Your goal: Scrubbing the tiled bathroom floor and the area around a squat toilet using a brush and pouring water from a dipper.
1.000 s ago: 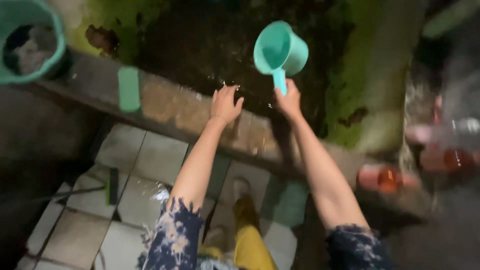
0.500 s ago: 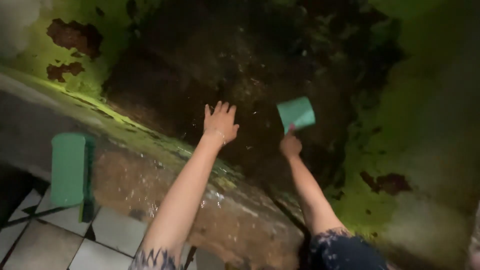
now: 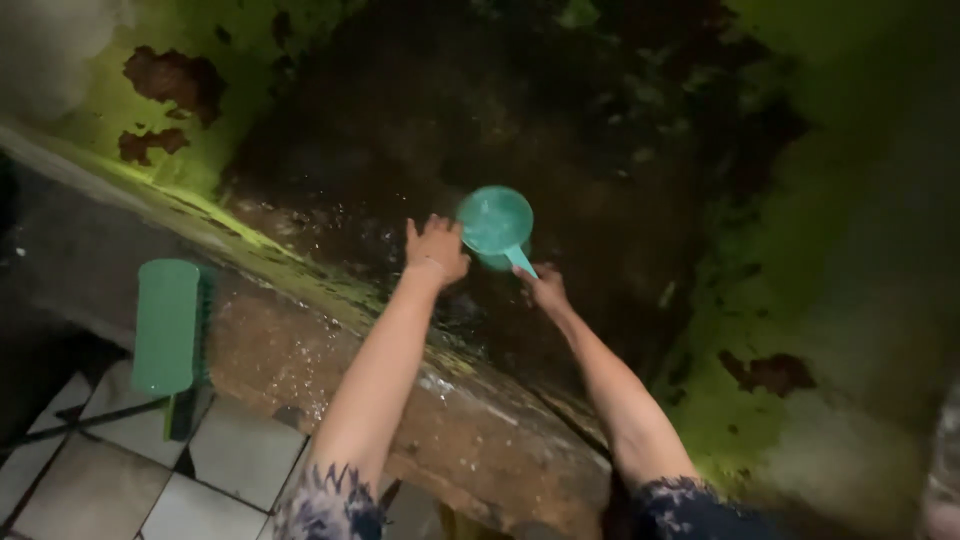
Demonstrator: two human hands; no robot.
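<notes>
Two hands over the dark tank, frame centre. Right hand (image 3: pixel 545 290) clamped on the handle of the round teal plastic dipper (image 3: pixel 495 222), bowl facing up; left hand (image 3: pixel 436 250) beside the bowl, fingers loosely together, holding nothing. Advice: keep the bowl level. Rough, wet concrete ledge (image 3: pixel 300 340); mossy green wall (image 3: pixel 720 420).

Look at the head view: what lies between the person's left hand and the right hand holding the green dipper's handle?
Only the dipper itself. Its round bowl sits between the left hand and the right hand, over dark wet ground; the head view shows nothing else there.
</notes>
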